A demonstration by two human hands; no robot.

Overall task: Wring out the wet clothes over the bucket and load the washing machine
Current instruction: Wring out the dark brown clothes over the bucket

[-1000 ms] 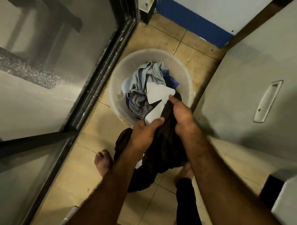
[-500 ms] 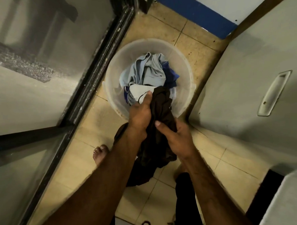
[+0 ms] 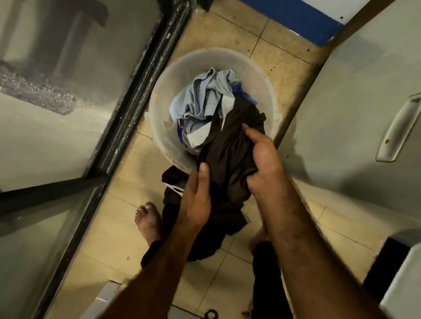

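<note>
Left hand (image 3: 196, 198) and right hand (image 3: 262, 162) both hold the dark brown garment (image 3: 231, 156). Right hand: fingers curled into a bunch of the cloth, index tip poking out at the top. Left hand: thumb laid flat up the fabric and pressed against it. Its other fingers are hidden behind the cloth, but it reads as a closed pinch grip.

The garment is bunched between the two hands. Its top edge spills just beyond the fingertips over the near rim of the bucket (image 3: 167, 89), and the rest hangs below the wrists toward the floor (image 3: 106, 231). The lower folds are dark against dark and hard to separate from the trouser leg (image 3: 265, 277). A small white tag or trim shows left of the left hand.

The bucket is translucent white and sits straight ahead of the hands, with its near wall covered by the garment. Inside it are light blue clothes (image 3: 202, 97), a bit of deep blue cloth (image 3: 240, 90) and a white piece (image 3: 198, 135), all tangled, so the item count is unclear.

A bare foot (image 3: 147, 222) is left of the left forearm. The other foot is mostly hidden behind the right forearm.

Far left of the hands is a dark door frame (image 3: 134, 95) with cloudy glass. Right of the right hand is a grey appliance panel (image 3: 370, 80) with a recessed handle (image 3: 401, 127), cut off by the frame edge; I cannot tell whether it is the washer.
</note>
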